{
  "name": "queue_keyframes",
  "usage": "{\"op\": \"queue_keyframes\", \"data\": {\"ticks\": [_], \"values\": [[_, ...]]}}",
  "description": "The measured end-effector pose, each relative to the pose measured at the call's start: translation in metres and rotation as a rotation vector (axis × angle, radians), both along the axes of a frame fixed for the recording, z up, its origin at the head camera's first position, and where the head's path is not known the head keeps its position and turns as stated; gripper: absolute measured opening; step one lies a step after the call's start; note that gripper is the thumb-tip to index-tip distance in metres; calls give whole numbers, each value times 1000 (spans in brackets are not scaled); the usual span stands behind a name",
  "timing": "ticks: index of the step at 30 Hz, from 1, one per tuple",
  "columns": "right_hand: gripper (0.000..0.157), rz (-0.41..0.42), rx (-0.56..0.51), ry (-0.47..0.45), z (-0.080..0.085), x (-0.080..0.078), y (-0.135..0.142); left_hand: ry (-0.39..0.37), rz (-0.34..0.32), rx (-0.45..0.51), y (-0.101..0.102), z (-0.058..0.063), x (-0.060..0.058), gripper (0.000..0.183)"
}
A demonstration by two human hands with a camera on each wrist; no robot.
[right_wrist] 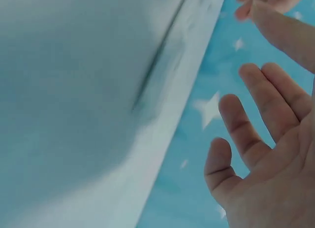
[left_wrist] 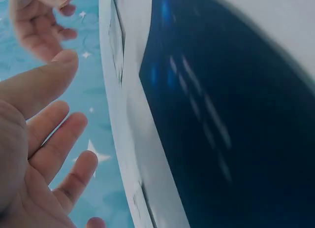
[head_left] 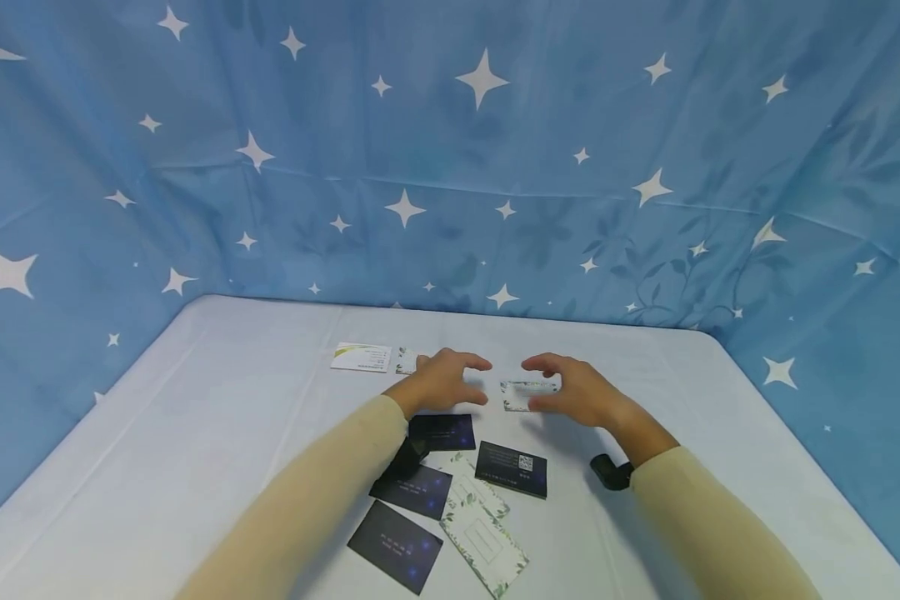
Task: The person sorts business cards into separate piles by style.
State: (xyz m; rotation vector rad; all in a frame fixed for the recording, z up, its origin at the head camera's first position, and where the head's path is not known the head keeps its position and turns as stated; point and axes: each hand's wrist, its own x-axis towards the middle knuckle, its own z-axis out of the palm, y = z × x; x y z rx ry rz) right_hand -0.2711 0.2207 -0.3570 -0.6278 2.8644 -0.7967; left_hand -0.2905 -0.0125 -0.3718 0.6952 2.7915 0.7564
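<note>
Both hands hover over the far part of the table with nothing between their fingers. My left hand (head_left: 441, 383) has its thumb and fingers spread apart and faces right, partly covering a white leaf-edged card (head_left: 405, 361). Facing it, my right hand (head_left: 579, 393) is likewise spread, overlapping another leaf-edged white card (head_left: 516, 397) in the head view. Just below the left hand lies a dark blue card (head_left: 450, 432). The left wrist view shows the relaxed left fingers (left_wrist: 74, 144) beside a large dark card (left_wrist: 216, 114). Loosely bent right fingers (right_wrist: 246, 129) show in the right wrist view.
A white card with a yellow stripe (head_left: 360, 357) lies at the back left. Nearer are a dark card with a QR code (head_left: 506, 469), two more dark cards (head_left: 396, 546) and overlapping leaf-patterned cards (head_left: 487, 542). A blue star-printed curtain (head_left: 450, 167) hangs behind the white table (head_left: 217, 400).
</note>
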Motion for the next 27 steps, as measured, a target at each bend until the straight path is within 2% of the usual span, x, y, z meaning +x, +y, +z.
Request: {"op": "queue_keyframes", "data": {"ticks": [5, 12, 16, 27], "values": [[60, -56, 38, -74, -10, -2, 26, -24, 29, -7, 17, 0, -2, 53], [65, -73, 54, -147, -22, -10, 35, -64, 31, -49, 35, -6, 0, 57], [61, -94, 66, -140, -24, -12, 36, -55, 40, -82, 41, -9, 1, 58], [55, -131, 44, -158, -25, -9, 32, -30, 104, -74, 46, -15, 0, 58]]}}
